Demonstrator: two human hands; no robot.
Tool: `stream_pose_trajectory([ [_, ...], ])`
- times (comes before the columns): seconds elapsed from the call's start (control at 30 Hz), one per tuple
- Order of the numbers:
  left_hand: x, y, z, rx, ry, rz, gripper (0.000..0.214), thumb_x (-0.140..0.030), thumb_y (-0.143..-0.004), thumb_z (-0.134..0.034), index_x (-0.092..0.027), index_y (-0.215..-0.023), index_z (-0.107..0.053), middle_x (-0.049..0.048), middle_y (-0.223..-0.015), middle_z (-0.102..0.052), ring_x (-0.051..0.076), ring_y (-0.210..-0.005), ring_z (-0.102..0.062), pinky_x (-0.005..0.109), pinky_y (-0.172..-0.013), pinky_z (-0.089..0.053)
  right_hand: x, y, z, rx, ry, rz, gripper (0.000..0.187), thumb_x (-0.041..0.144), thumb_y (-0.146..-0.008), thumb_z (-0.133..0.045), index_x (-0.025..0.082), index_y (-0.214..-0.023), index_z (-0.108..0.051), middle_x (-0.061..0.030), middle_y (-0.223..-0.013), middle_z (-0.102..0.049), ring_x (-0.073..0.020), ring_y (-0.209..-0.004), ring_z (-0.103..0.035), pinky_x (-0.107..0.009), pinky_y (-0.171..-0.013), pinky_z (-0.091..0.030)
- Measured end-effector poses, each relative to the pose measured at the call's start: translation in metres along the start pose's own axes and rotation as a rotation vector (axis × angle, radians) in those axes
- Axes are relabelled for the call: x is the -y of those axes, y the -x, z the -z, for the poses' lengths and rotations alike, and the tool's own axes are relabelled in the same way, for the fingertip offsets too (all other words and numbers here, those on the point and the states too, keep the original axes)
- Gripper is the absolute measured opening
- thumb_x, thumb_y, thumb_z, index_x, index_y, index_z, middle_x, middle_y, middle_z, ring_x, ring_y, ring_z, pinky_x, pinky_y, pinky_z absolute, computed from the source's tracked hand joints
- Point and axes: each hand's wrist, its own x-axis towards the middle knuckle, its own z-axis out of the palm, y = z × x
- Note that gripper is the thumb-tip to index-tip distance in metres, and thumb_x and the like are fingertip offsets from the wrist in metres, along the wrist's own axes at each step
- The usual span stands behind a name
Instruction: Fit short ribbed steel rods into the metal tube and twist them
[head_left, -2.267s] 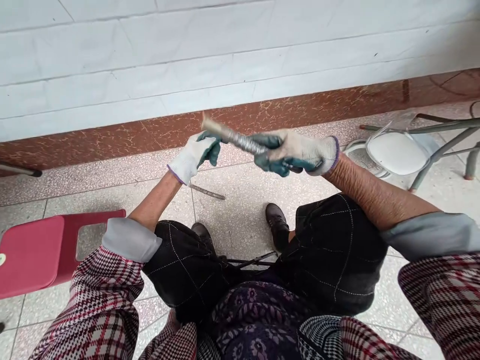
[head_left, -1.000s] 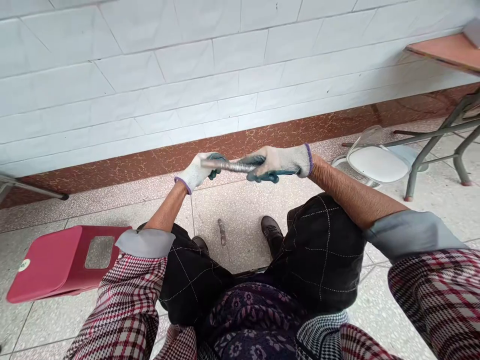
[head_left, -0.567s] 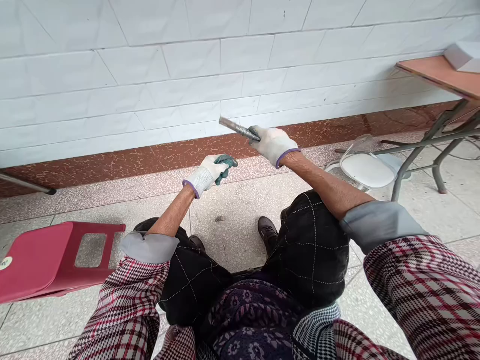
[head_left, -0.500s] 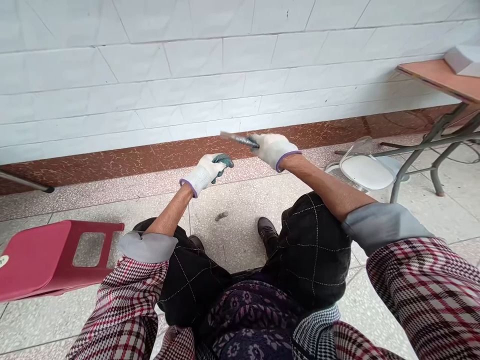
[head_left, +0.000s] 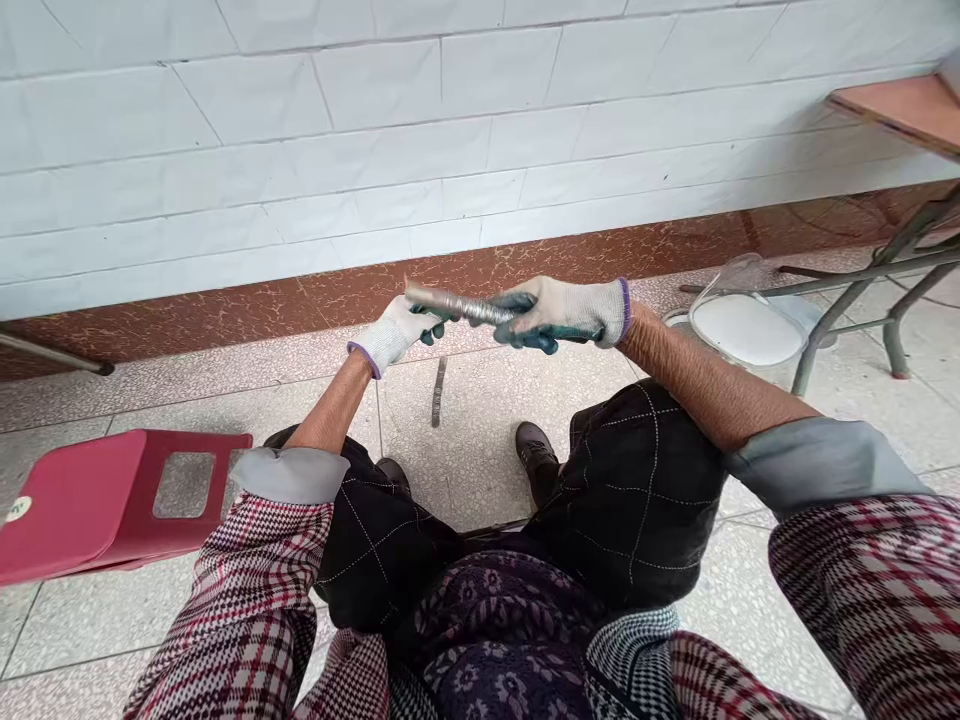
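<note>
A silvery, ribbed rod [head_left: 461, 305] with a dull brownish left end is held out in front of me, almost level. My right hand [head_left: 555, 312], in a white glove with a dark green palm, grips the rod's right end. My left hand [head_left: 405, 330], gloved the same way, is closed just under the rod's left end. The rod overlaps its fingers, and what they pinch, if anything, is hidden. On the floor below lies a narrow dark grey strip [head_left: 439, 392] with marks along it.
A red plastic stool [head_left: 82, 490] stands at my left. To the right are a white round lid or container [head_left: 746, 328] on the floor and a table [head_left: 900, 110] with grey metal legs. A tiled wall [head_left: 480, 120] rises ahead. My shoe [head_left: 534, 445] rests on the speckled floor.
My right hand has turned and brought the rod down and left, so its end now overlaps my left hand. The piece on the floor appears longer and farther forward than before.
</note>
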Motion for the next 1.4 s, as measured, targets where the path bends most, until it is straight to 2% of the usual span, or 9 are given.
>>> stream_pose_trajectory([
  [0.2, -0.015, 0.004, -0.017, 0.014, 0.139, 0.020, 0.020, -0.008, -0.087, -0.063, -0.010, -0.100, -0.078, 0.0042, -0.069, -0.068, 0.008, -0.054, -0.056, 0.022, -0.054, -0.046, 0.027, -0.016, -0.014, -0.266, -0.363, 0.059, 0.027, 0.033, -0.082, -0.078, 0.019, -0.102, -0.066, 0.0023, -0.065, -0.053, -0.0084, -0.048, -0.040, -0.022, -0.036, -0.033],
  [0.47, -0.025, 0.009, -0.008, -0.073, 0.197, -0.087, 0.020, -0.003, -0.080, -0.064, -0.009, -0.095, -0.076, 0.0093, -0.100, -0.078, 0.013, -0.093, -0.070, 0.027, -0.092, -0.053, 0.038, -0.031, -0.010, -0.280, -0.510, 0.111, 0.037, 0.030, -0.083, -0.075, 0.018, -0.115, -0.062, 0.0007, -0.072, -0.056, -0.0083, -0.049, -0.043, -0.022, -0.037, -0.036],
  [0.57, -0.030, 0.016, -0.003, -0.054, 0.294, -0.085, 0.015, -0.007, -0.082, -0.065, -0.008, -0.094, -0.074, 0.0116, -0.100, -0.077, 0.015, -0.091, -0.072, 0.032, -0.095, -0.054, 0.041, -0.032, -0.009, -0.308, -0.518, 0.123, 0.036, 0.031, -0.084, -0.072, 0.019, -0.116, -0.061, 0.0007, -0.074, -0.057, -0.0083, -0.049, -0.042, -0.022, -0.037, -0.036],
  [0.73, -0.033, 0.022, -0.008, 0.023, 0.261, 0.041, 0.023, -0.008, -0.089, -0.056, -0.008, -0.103, -0.074, 0.0073, -0.072, -0.072, 0.013, -0.060, -0.066, 0.029, -0.065, -0.055, 0.032, -0.041, -0.006, -0.416, -0.270, 0.037, 0.038, 0.031, -0.086, -0.068, 0.018, -0.121, -0.061, -0.0025, -0.077, -0.059, -0.0114, -0.052, -0.045, -0.026, -0.040, -0.038],
  [0.87, -0.029, 0.026, -0.020, 0.030, 0.076, 0.084, 0.021, -0.012, -0.094, -0.058, -0.009, -0.102, -0.077, 0.0034, -0.060, -0.063, 0.010, -0.050, -0.054, 0.027, -0.052, -0.043, 0.008, -0.048, 0.007, -0.546, 0.360, -0.092, 0.039, 0.033, -0.090, -0.062, 0.020, -0.127, -0.063, -0.0075, -0.086, -0.066, -0.0178, -0.064, -0.056, -0.033, -0.056, -0.047],
  [0.97, -0.023, 0.028, -0.019, 0.020, -0.063, 0.127, 0.021, -0.018, -0.099, -0.061, -0.009, -0.110, -0.076, 0.0063, -0.066, -0.066, 0.010, -0.056, -0.053, 0.028, -0.056, -0.041, -0.009, -0.047, 0.013, -0.453, 0.832, -0.218, 0.039, 0.036, -0.095, -0.055, 0.023, -0.131, -0.063, -0.0112, -0.100, -0.071, -0.0238, -0.079, -0.063, -0.037, -0.068, -0.047],
  [1.1, -0.012, 0.027, -0.001, -0.001, -0.205, 0.123, 0.030, -0.028, -0.101, -0.064, -0.005, -0.118, -0.072, 0.0104, -0.075, -0.068, 0.012, -0.068, -0.056, 0.031, -0.064, -0.042, -0.021, -0.036, 0.006, -0.211, 0.984, -0.277, 0.037, 0.033, -0.093, -0.055, 0.023, -0.126, -0.068, -0.0124, -0.100, -0.073, -0.0284, -0.084, -0.066, -0.041, -0.069, -0.047],
  [1.27, -0.001, 0.019, 0.011, -0.021, -0.243, 0.068, 0.036, -0.032, -0.103, -0.061, -0.002, -0.120, -0.068, 0.0122, -0.087, -0.071, 0.015, -0.081, -0.060, 0.031, -0.070, -0.046, -0.017, -0.011, -0.004, 0.052, 0.589, -0.227, 0.038, 0.042, -0.079, -0.075, 0.032, -0.116, -0.076, -0.0052, -0.086, -0.072, -0.0273, -0.077, -0.065, -0.039, -0.060, -0.050],
  [1.4, 0.003, 0.011, 0.000, -0.025, -0.203, 0.037, 0.030, -0.028, -0.105, -0.056, -0.003, -0.117, -0.067, 0.0118, -0.089, -0.071, 0.012, -0.077, -0.058, 0.030, -0.067, -0.045, 0.001, 0.003, -0.003, 0.064, 0.416, -0.146, 0.042, 0.049, -0.081, -0.076, 0.031, -0.119, -0.075, -0.0018, -0.083, -0.070, -0.0181, -0.065, -0.060, -0.030, -0.049, -0.047],
])
